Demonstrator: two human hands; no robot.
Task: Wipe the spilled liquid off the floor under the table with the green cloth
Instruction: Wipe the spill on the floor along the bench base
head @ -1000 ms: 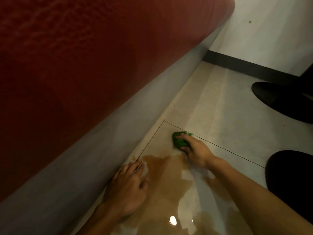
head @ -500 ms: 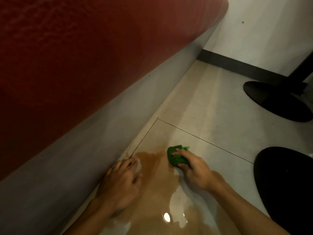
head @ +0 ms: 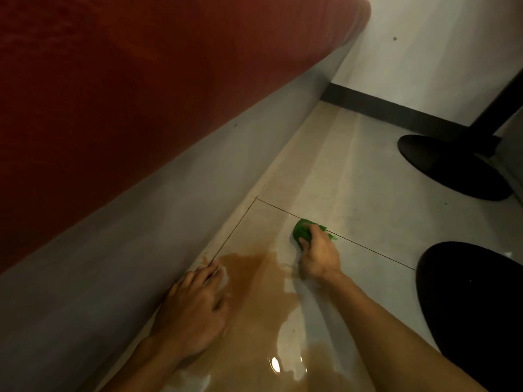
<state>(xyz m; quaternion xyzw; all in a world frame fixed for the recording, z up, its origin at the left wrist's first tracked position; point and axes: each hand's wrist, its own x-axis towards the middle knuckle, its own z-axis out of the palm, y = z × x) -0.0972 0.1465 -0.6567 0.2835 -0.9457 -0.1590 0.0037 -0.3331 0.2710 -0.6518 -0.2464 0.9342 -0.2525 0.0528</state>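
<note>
Here, your right hand (head: pixel 318 256) is gripping the green cloth (head: pixel 300 231), which is bunched into a small wad, and is holding it down against the floor (head: pixel 353 171). Your fingers (head: pixel 314 230) are curling over the top of the wad and your thumb is tucking in against its near side. Only the left part of the cloth and a frayed bit on the right are showing past your knuckles. The cloth is sitting right at the dark grout line (head: pixel 373 251) that is crossing the tiles, just beyond the far edge of the spilled liquid (head: pixel 254 281). Whether it is touching the wet patch, I cannot tell.

The liquid is lying as a glossy brown puddle between your two forearms, spreading back toward you and catching a bright spot of light low in the view.

Your left hand (head: pixel 195 309) is resting flat on the floor and holding nothing, its fingers lying nearly straight and slightly spread. Its fingertips (head: pixel 210 269) are reaching the puddle's left edge, just beside the grey base (head: pixel 127 236) of the seat.

Above that base, the red cushion (head: pixel 113 94) is overhanging. To the right, two round black feet are standing on the tiles, well apart from the cloth. The far pedestal foot (head: pixel 447 168) is carrying a black post (head: pixel 498 108) near the white wall (head: pixel 438 46) and its dark skirting (head: pixel 382 108). The near pedestal foot (head: pixel 475 306) is running off the right edge.
</note>
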